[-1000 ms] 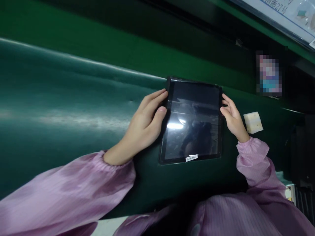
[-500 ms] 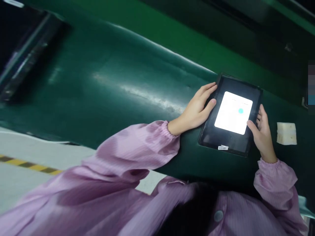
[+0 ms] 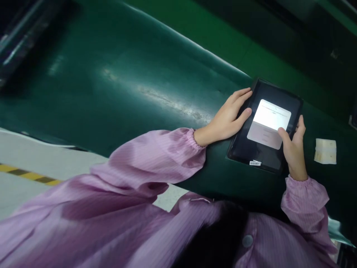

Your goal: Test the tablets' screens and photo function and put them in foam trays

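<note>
Tablet: we are finding the tablet (image 3: 265,125) lying on the green mat (image 3: 156,67), between the two hands, its barcode sticker (image 3: 255,163) showing near the edge closest to the body.
Lit panel: we are now looking at a bright panel (image 3: 272,111) where, one second ago, the glass was dark; the cyan dot of half a second ago is no longer showing, and small text is standing above a greyed lower half.
Meaning: we are judging that the display is running and changing pages, so the work at the screen is under way; the wording is too small for us to read.
Left hand: we are seeing the left hand (image 3: 228,115) spread loosely, fingertips and thumb resting at the tablet's left edge, not closing around it.
Right hand: we are seeing the right hand (image 3: 295,147) half curled at the opposite edge, thumb reaching over the panel; whether it is pressing or gripping, we are not able to tell.
Pale block: we are noticing the block (image 3: 325,151) sitting beyond the right hand, untouched.
</note>
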Demonstrator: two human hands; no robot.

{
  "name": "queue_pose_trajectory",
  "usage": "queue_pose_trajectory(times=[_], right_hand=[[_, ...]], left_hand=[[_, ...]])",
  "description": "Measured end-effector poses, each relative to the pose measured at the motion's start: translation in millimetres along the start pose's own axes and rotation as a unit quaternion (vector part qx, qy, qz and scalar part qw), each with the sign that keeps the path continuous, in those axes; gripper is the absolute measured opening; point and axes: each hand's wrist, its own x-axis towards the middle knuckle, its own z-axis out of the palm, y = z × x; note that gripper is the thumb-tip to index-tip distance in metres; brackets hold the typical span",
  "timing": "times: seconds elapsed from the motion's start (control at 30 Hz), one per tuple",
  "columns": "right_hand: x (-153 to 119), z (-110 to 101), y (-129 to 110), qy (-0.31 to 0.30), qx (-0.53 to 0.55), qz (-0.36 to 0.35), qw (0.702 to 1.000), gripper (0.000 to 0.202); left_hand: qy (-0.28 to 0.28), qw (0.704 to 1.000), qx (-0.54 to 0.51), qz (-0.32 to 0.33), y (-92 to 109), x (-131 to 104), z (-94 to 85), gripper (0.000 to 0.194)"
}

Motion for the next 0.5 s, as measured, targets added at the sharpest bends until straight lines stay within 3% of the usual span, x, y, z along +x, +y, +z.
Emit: queue_pose_trajectory(times=[0.17, 0.27, 0.37, 0.5], right_hand=[[8, 3, -2, 0.043, -0.012, -0.009, 0.999, 0.100], [10, -8, -12, 0.053, 0.011, 0.041, 0.998, 0.092], [11, -31, -25, 0.056, 0.082, 0.106, 0.989, 0.070], [14, -51, -38, 0.060, 0.180, 0.077, 0.979, 0.046]], left_hand=[[0.000, 1.000, -0.012, 0.014, -6, 3, 1.4, 0.064], [-0.007, 0.999, -0.031, -0.002, -4, -2, 1.7, 0.064], [-0.021, 0.997, -0.064, -0.027, 7, -23, 3.3, 0.070], [-0.043, 0.989, -0.129, -0.066, 24, -64, 10.2, 0.087]])
